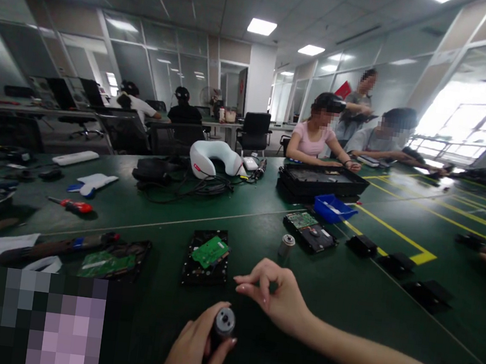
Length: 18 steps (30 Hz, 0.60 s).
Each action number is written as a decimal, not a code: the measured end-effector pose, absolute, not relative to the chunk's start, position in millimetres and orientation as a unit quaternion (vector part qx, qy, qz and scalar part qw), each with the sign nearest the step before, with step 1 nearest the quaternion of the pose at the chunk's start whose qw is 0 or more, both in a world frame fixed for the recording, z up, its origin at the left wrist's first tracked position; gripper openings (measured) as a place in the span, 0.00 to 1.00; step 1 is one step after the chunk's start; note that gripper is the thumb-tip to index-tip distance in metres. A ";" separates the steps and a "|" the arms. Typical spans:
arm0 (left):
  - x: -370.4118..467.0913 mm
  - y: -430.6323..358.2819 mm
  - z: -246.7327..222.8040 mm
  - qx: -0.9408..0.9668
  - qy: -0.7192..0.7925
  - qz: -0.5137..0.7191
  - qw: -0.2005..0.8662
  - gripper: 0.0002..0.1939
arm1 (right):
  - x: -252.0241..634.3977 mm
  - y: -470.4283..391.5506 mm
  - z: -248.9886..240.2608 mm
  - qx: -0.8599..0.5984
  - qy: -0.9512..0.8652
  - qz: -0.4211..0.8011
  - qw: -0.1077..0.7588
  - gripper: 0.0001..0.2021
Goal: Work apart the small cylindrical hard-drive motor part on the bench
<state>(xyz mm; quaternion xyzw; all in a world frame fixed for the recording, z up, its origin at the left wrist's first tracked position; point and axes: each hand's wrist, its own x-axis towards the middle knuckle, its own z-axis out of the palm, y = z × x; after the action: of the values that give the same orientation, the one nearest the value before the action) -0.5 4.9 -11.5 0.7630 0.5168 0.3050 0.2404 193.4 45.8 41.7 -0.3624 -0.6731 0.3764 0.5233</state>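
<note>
gap: hard drive (197, 274) to metal cylinder (287, 246) | obstacle: right hand (281, 290)

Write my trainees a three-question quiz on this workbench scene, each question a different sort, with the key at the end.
1. Multiple choice. What is the left hand holding?
a) a red screwdriver
b) a dark cylinder with a silver end
c) a white neck pillow

2. True or false? A short silver cylinder stands on the green table, beyond the right hand as the camera sees it.

3. Fill in the colour. The small open bin near the large black case is ____.

Key: 1: b; 2: true; 3: blue.
</note>
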 end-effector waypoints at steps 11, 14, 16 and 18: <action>-0.5 3.4 -5.2 0.763 0.518 0.293 0.250 0.21 | 213.8 61.8 -0.2 -0.403 -0.721 0.436 0.357 0.22; -0.5 3.8 -6.6 0.763 0.516 0.297 0.252 0.20 | 208.9 59.7 7.8 -0.407 -0.697 0.444 0.389 0.23; -0.6 4.3 -7.8 0.765 0.514 0.298 0.250 0.20 | 203.6 55.5 17.0 -0.399 -0.669 0.457 0.428 0.24; -0.7 4.7 -8.6 0.768 0.511 0.296 0.250 0.20 | 197.1 49.3 28.0 -0.380 -0.662 0.459 0.454 0.24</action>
<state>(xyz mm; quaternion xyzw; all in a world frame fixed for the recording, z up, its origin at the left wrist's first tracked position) -0.7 4.7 -8.6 0.7677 0.5105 0.2957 0.2502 197.1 49.3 28.0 -0.3802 -0.6625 0.4589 0.4539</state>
